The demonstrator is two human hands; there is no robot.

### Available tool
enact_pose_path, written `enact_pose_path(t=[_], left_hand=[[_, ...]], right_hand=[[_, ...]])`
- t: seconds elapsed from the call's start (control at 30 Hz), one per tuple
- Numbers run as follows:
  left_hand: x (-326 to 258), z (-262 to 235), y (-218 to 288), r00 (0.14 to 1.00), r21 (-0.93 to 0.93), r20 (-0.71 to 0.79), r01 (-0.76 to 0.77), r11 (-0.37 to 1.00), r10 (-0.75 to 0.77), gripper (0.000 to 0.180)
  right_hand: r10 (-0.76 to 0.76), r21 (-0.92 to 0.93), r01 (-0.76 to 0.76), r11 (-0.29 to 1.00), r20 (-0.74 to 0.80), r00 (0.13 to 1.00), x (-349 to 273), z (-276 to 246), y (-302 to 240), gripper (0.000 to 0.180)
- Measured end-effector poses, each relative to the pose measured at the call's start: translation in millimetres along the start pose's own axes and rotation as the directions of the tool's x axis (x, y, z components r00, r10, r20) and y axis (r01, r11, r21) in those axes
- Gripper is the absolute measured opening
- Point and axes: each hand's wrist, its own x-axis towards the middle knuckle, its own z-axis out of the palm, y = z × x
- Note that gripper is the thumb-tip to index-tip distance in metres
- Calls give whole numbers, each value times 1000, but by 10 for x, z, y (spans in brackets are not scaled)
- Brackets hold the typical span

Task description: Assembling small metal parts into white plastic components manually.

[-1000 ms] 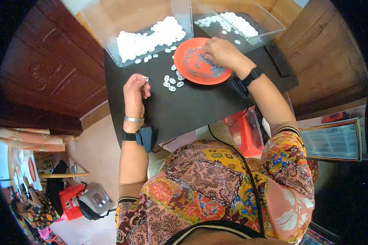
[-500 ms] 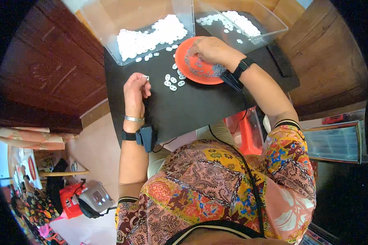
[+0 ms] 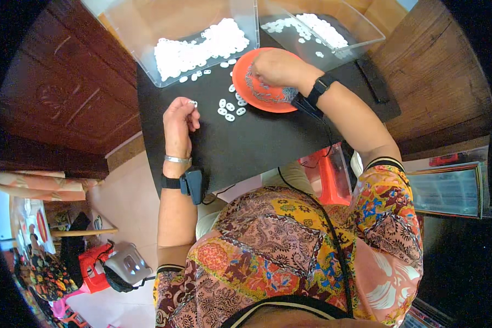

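- The left hand (image 3: 179, 119) is resting on the black table (image 3: 246, 147), fingertips pinching one small white ring (image 3: 193, 103) just above the surface.
- The right hand (image 3: 276, 68) is lying over the orange plate (image 3: 278, 101), fingers curled down onto it; whether they are pinching anything cannot be told.
- A few loose white rings (image 3: 229, 108) are lying between the two hands, just beside the plate's left rim.
- Two clear bins (image 3: 147, 38) holding white pieces are lining the table's far edge.
- Bare black tabletop is showing nearer the person, toward the near edge.
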Motion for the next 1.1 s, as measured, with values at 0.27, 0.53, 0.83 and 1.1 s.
enact_pose_path(t=[0.27,0.53,0.83,1.1], left_hand=[[8,-42,-38,999,16,36,-4,1000,3,10],[-8,7,-44,998,-133,35,-49,990,54,8],[-32,69,-13,995,42,-73,-64,997,67,10],[-50,85,-37,979,202,-46,-184,962,197,10]], right_hand=[[94,-61,-87,994,120,988,92,-114,-225,8],[466,518,-331,788,-152,872,-15,-269,-106,15],[471,945,-99,312,-64,880,352,-454,-829,14],[343,958,27,286,-129,931,623,-58,-1052,16]])
